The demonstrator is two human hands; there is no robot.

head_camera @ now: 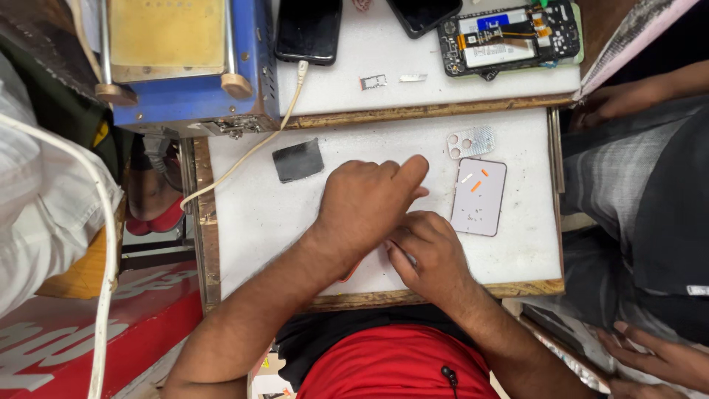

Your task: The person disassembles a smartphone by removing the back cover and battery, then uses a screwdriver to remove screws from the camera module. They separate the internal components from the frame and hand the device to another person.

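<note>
My left hand [367, 207] lies palm-down on the white work mat [258, 222], covering an orange-edged phone [348, 278] of which only a sliver shows. Its index finger is stretched toward the right. My right hand [433, 256] sits just beside and below it, fingers pinched on a thin metal tool [407, 257] whose tip is against the hidden phone. To the right lies a pale flat plate [478, 196] carrying several tiny screws and two orange bits. Above it sits a silver camera bezel [470, 141].
A black square pad [298, 159] and a white cable [251, 151] lie left of my hands. A blue machine [185, 59], two black phones [309, 29], an opened phone [509, 33] and a SIM tray [373, 81] sit farther back. Another person's hands [628, 100] are at the right.
</note>
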